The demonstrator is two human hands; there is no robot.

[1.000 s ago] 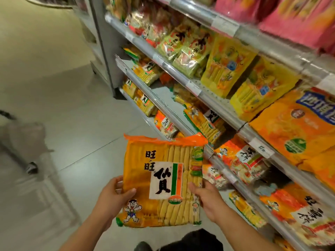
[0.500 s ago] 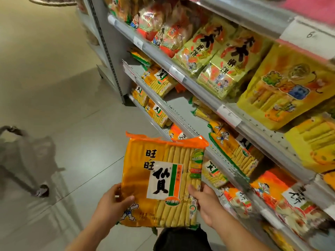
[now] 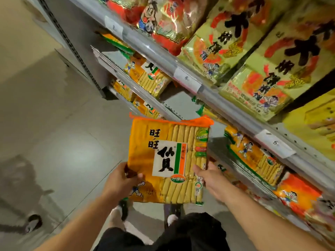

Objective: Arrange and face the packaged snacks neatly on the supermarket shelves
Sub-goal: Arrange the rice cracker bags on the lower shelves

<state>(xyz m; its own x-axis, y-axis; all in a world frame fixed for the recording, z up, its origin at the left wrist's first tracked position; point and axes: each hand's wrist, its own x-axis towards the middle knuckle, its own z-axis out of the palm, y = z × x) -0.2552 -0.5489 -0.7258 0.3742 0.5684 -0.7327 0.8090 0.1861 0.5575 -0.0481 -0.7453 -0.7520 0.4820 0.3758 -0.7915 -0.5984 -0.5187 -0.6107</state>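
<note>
An orange rice-cracker pack (image 3: 168, 160) with a white label and black characters is held upright, facing me, in front of the shelves. My left hand (image 3: 122, 180) grips its lower left edge and my right hand (image 3: 208, 178) grips its lower right edge. Just behind the pack runs a grey shelf (image 3: 174, 104) with a bare stretch in its middle. Matching orange packs lie at the far end of that shelf (image 3: 150, 77) and to the right (image 3: 253, 160).
The shelf above holds yellow-green packs (image 3: 268, 84) and red packs (image 3: 163, 20), with price tags (image 3: 186, 79) on its rail. More orange packs (image 3: 297, 196) fill the lower right. Grey floor (image 3: 54, 133) lies to the left, with a blurred trolley wheel (image 3: 33, 223).
The view has closed in on the shelves. The pack, still held in both hands, has risen slightly and moved nearer the bare stretch of the middle shelf.
</note>
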